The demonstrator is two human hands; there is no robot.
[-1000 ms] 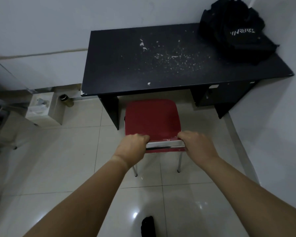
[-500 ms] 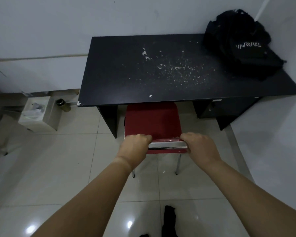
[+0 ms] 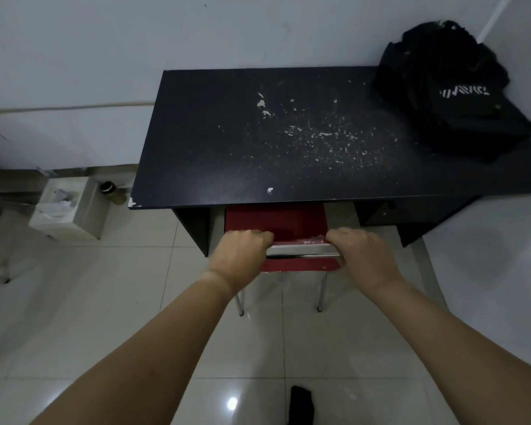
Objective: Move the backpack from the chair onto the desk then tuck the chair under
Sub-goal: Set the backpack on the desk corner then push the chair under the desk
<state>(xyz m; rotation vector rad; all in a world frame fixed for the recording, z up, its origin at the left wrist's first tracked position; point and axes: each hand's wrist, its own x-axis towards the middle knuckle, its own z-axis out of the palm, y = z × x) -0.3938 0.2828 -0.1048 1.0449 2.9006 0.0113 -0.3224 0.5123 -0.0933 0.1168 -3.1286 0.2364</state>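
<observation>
A black backpack [image 3: 451, 93] with white lettering lies on the far right corner of the black desk [image 3: 227, 154], against the wall. The red chair [image 3: 276, 220] stands with most of its seat under the desk's front edge; only a strip of seat, the chrome top rail of the backrest and two metal legs show. My left hand [image 3: 239, 256] grips the left end of that rail. My right hand [image 3: 362, 256] grips the right end.
The desk top is scuffed with white flecks. A desk cabinet [image 3: 411, 216] closes the right side of the knee space, and a panel leg [image 3: 193, 225] the left. A white bin [image 3: 68, 210] and a small bottle [image 3: 111, 191] stand on the tiled floor at left.
The chair has slid forward under the desk with both hands on its backrest rail; less of the red seat shows now.
</observation>
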